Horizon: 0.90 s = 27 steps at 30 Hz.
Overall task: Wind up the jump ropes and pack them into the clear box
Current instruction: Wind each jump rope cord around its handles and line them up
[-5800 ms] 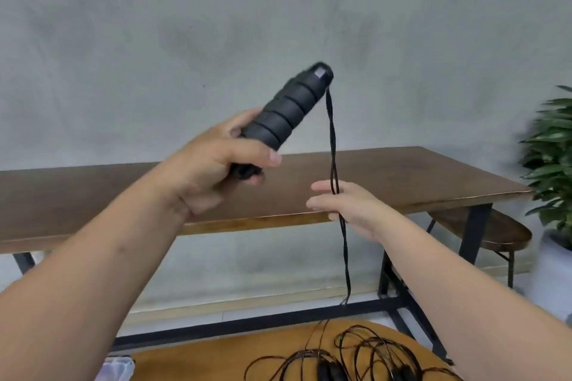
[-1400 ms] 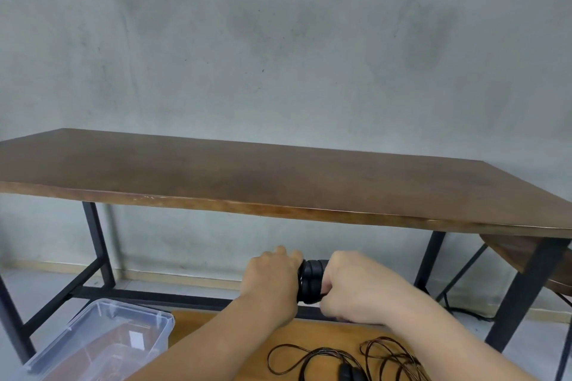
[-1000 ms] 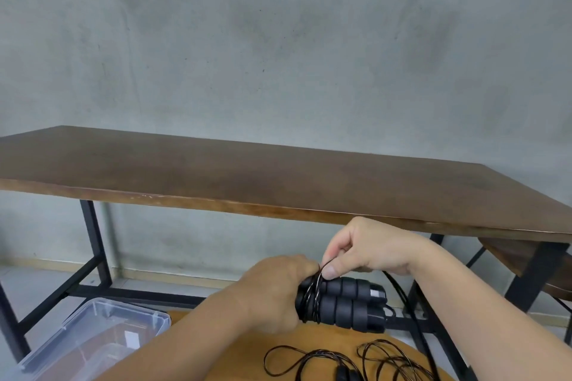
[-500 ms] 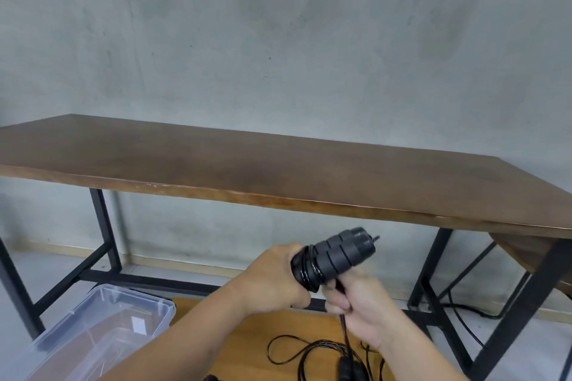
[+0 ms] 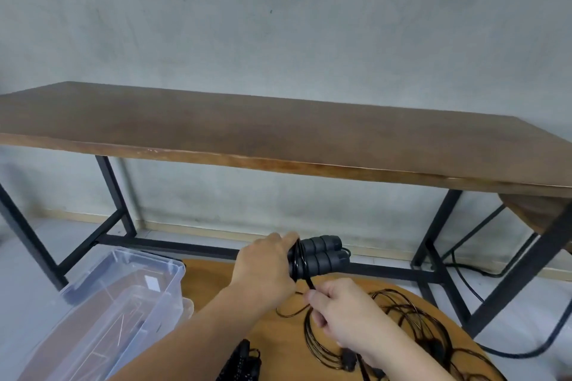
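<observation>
My left hand (image 5: 264, 267) grips two black ribbed jump rope handles (image 5: 322, 255) held side by side, pointing right, with cord wound around their near end. My right hand (image 5: 339, 311) sits just below them and pinches the loose black cord (image 5: 310, 283) that runs down from the winding. More black jump ropes (image 5: 402, 325) lie tangled on the round wooden table (image 5: 213, 284) under my right hand. The clear box (image 5: 117, 303) stands open at the lower left, with nothing black inside it.
A long brown wooden table (image 5: 278, 136) on black metal legs stands ahead against a grey wall. Another black handle (image 5: 241, 362) lies at the bottom edge. A black cable (image 5: 510, 353) trails across the floor at the right.
The handles have dropped from tilted up to lying level. My right hand has moved from just under them to lower right, drawing the cord down from the winding.
</observation>
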Each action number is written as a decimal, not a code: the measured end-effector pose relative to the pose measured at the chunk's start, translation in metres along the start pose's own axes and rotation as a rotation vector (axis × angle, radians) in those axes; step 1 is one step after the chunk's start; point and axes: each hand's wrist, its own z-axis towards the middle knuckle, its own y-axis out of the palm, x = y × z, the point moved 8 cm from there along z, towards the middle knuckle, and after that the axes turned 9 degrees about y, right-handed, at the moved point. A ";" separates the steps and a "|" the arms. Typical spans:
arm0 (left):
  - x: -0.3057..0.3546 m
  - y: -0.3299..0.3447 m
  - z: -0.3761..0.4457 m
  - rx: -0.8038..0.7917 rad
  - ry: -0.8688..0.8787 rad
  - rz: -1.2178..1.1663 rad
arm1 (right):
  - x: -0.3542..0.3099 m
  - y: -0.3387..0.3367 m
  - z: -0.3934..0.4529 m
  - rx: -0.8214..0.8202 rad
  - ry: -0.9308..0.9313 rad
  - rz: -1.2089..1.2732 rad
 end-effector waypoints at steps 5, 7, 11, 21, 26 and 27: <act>0.004 0.021 -0.008 -0.062 0.033 0.101 | -0.020 -0.007 -0.007 0.036 -0.116 -0.456; 0.006 0.025 -0.008 -0.076 0.067 0.104 | -0.029 -0.013 -0.007 0.023 -0.125 -0.574; 0.018 0.031 -0.014 -0.115 0.209 0.063 | -0.049 -0.031 -0.008 -0.012 -0.166 -0.668; 0.039 0.008 -0.032 -0.219 0.347 -0.508 | -0.050 -0.058 0.013 -0.404 -0.271 -0.200; 0.032 0.013 -0.035 -0.259 0.318 -0.657 | -0.025 -0.046 0.031 -0.548 -0.209 0.240; 0.029 0.016 -0.035 -0.272 0.292 -0.670 | -0.018 -0.043 0.035 -0.539 -0.186 0.325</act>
